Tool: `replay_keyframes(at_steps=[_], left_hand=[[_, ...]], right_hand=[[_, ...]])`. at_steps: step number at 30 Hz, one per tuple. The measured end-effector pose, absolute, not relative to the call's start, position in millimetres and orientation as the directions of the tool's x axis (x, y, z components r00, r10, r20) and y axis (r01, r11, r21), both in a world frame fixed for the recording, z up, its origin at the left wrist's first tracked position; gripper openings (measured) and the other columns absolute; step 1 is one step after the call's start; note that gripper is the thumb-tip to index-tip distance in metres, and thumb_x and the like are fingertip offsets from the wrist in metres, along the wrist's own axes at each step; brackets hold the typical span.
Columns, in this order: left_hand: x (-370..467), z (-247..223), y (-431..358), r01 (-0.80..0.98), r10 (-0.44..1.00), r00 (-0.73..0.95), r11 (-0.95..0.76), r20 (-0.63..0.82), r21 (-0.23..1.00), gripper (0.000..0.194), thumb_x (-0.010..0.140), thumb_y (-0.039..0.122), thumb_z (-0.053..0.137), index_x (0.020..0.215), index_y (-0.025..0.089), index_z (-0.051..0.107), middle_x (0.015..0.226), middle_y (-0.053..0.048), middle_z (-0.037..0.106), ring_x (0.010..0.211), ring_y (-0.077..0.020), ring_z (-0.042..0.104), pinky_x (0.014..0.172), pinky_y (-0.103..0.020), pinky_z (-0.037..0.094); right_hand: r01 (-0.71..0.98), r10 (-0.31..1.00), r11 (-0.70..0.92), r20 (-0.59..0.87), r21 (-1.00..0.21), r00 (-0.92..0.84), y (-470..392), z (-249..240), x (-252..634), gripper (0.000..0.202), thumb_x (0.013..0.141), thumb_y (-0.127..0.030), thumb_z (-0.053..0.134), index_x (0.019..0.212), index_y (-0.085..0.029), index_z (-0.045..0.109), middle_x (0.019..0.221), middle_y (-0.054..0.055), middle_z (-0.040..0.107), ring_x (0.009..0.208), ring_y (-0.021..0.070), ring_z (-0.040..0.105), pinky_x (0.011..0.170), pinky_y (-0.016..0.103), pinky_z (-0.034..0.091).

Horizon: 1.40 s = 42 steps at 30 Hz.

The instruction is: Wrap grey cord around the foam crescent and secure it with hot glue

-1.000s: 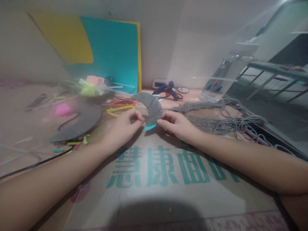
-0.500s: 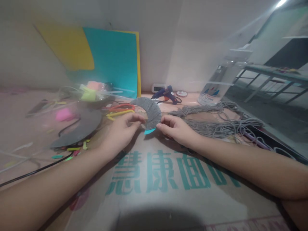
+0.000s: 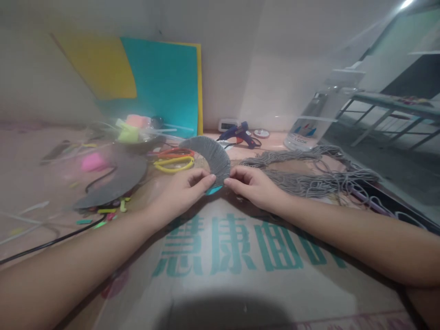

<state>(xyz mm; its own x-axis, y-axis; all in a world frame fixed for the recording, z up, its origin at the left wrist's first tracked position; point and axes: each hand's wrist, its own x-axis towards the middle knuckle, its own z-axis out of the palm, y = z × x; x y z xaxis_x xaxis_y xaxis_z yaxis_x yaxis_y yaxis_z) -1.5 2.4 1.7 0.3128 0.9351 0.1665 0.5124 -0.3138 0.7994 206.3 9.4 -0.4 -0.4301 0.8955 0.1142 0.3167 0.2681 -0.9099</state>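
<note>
Well left of my left hand [image 3: 195, 181] I see a pink lump [image 3: 94, 161], then a grey disc [image 3: 118, 179] on the desk [image 3: 270, 145]; just beyond that hand sit scissors [image 3: 175, 170]; the hand itself pinches the lower end of a yarn-wrapped crescent [image 3: 219, 158], between both hands; my right hand [image 3: 252, 183] has its fingers pressed together at the outer edge, pinching what I cannot tell; grey yarn [image 3: 299, 183] lies beside it, a bottle [image 3: 305, 130] beyond.
</note>
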Motion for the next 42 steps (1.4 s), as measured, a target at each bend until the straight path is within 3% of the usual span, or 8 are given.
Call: replay_keyframes(at_steps=[8,15,24,31,42], left_hand=[[-1.4,1.6,3.4,0.508,0.935,0.305,-0.32,0.181,0.8,0.038,0.094,0.047,0.047,0.069,0.019,0.048,0.062,0.006,0.042,0.058,-0.0108,0.042,0.058,-0.026,0.032],[-1.2,3.8,0.7,0.54,0.935,0.295,-0.333,0.196,0.774,0.038,0.094,0.048,0.047,0.068,0.02,0.048,0.062,0.005,0.044,0.058,-0.0123,0.044,0.057,-0.026,0.032],[-0.9,-1.8,4.0,0.468,0.923,0.33,-0.344,0.2,0.814,0.045,0.097,0.05,0.035,0.064,0.021,0.045,0.058,0.002,0.046,0.058,-0.0146,0.044,0.055,-0.027,0.033],[0.2,1.9,1.0,0.58,0.936,0.306,-0.33,0.176,0.745,0.035,0.086,0.053,0.056,0.078,0.019,0.057,0.067,0.004,0.051,0.061,-0.0132,0.045,0.057,-0.025,0.033],[-0.4,1.1,2.7,0.526,0.918,0.334,-0.369,0.213,0.766,0.041,0.093,0.049,0.045,0.064,0.02,0.047,0.062,0.003,0.043,0.061,-0.0141,0.044,0.058,-0.027,0.032]], right_hand=[[0.264,0.86,0.347,0.194,-0.9,-0.472,9.6,2.8,207.3,0.033,0.094,-0.043,0.049,0.074,-0.017,0.054,0.056,-0.006,0.045,0.049,0.0075,0.039,0.05,0.023,0.031],[0.205,0.89,0.184,0.074,-0.961,-0.45,8.1,1.5,205.9,0.028,0.088,-0.045,0.06,0.083,-0.018,0.056,0.056,-0.007,0.047,0.047,0.0081,0.043,0.046,0.022,0.032],[0.293,0.91,0.267,0.139,-0.918,-0.391,9.6,0.9,206.6,0.027,0.089,-0.042,0.059,0.077,-0.019,0.056,0.054,-0.007,0.048,0.047,0.0084,0.043,0.046,0.023,0.031],[0.295,0.903,0.276,0.141,-0.915,-0.406,8.1,1.0,205.9,0.025,0.089,-0.041,0.058,0.078,-0.019,0.056,0.054,-0.007,0.049,0.047,0.0086,0.044,0.045,0.022,0.034],[0.328,0.898,0.301,0.15,-0.895,-0.414,7.6,1.9,206.5,0.025,0.09,-0.041,0.059,0.079,-0.018,0.057,0.056,-0.006,0.05,0.05,0.0087,0.045,0.049,0.023,0.035]])
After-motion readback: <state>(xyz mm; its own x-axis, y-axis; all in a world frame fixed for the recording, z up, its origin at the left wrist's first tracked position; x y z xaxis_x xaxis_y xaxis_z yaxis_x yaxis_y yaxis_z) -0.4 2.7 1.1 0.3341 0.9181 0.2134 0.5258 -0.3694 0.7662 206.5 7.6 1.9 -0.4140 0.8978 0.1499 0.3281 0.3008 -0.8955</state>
